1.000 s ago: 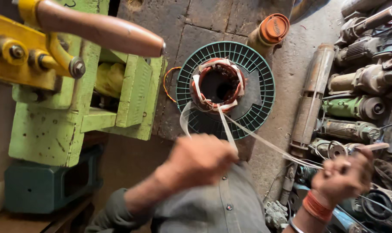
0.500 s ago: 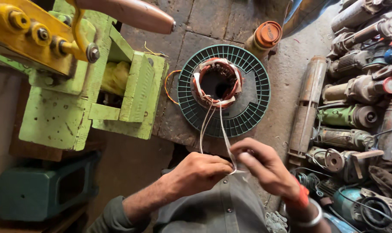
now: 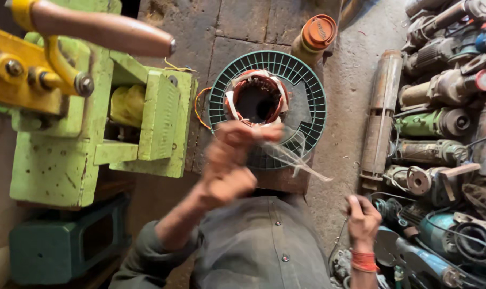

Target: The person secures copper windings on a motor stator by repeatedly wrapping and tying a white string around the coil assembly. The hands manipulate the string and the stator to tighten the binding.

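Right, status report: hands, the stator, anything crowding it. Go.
Left hand raised and blurred over the stator, gripping pale tape. Right hand low, fist closed; contents unclear. Stator sits in a green fan guard. Green machine close alongside.

The wound stator point(image 3: 257, 98) sits inside the fan guard point(image 3: 307, 91) on the floor, machine point(image 3: 93, 144) left, old motors point(image 3: 441, 118) right.

Left hand point(image 3: 229, 163) is blurring over the near edge of the green fan guard point(image 3: 312, 101), pinching a pale string point(image 3: 293, 158) coming off the copper-wound stator point(image 3: 257, 99). Right hand point(image 3: 363, 219) is sitting low by the piled motors point(image 3: 446, 107), fingers curled closed. Green machine point(image 3: 93, 134) is sitting left.
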